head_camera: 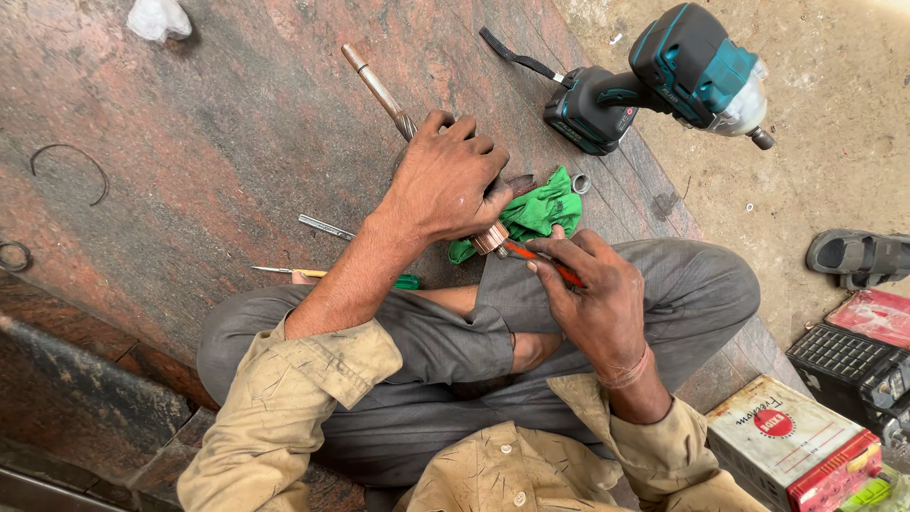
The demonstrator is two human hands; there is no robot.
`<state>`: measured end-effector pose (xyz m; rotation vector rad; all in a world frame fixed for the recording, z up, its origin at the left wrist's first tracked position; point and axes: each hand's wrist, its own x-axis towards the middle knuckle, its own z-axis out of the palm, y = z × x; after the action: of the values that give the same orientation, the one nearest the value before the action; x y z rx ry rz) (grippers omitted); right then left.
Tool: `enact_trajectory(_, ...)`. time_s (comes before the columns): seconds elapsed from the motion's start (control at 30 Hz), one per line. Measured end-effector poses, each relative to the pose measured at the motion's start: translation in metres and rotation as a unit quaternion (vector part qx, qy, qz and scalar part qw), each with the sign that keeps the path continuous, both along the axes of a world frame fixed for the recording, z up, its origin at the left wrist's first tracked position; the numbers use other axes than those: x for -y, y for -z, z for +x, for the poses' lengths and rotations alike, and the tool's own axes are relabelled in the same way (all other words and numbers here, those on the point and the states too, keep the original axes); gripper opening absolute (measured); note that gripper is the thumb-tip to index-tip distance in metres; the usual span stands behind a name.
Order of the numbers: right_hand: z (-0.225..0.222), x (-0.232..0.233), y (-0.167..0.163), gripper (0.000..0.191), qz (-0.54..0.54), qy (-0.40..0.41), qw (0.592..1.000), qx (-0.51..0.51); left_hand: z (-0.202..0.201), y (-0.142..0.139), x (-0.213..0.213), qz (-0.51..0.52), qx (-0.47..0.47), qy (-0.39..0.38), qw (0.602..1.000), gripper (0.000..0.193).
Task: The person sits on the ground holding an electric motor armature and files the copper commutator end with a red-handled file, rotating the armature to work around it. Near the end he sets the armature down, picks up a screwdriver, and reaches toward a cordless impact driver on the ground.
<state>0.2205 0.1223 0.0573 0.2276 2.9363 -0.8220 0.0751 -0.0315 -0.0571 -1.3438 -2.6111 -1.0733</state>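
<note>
Head view, left hand gripping armature shaft pointing up-left, right hand pinching orange-handled tool.

the reddish-brown mottled stone slab carries nearly everything, running from the far left corner down to its right edge, where it meets the sandy concrete floor. near the far left corner lies a crumpled white plastic bag. by the left edge rest a thin dark wire arc and a small dark ring. toward the middle lie a slim grey metal strip and a yellow-handled tool with a thin metal tip. a crumpled green cloth sits near the right edge, a small metal socket just beside it. a teal-and-black cordless impact driver stands at the right edge, its nose overhanging the floor.

on the floor lie a dark grey sandal, a black ribbed battery case and a white-and-red box-shaped battery.
</note>
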Motion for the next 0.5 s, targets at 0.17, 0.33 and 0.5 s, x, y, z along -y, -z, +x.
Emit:
enact_trajectory(0.17,-0.003,0.004,0.003,0.02,0.034,0.006,0.999,-0.015,0.0,0.003,-0.003,-0.015,0.011,-0.006,1.0,0.038)
enact_trajectory(0.33,-0.003,0.007,0.002,0.016,0.057,-0.005,0.998,-0.011,-0.001,0.006,-0.006,-0.014,0.016,-0.018,1.0,0.039)
enact_trajectory(0.5,-0.004,0.014,0.004,0.015,0.099,-0.042,0.994,-0.017,-0.001,0.007,-0.007,-0.004,0.011,-0.027,1.0,0.044)
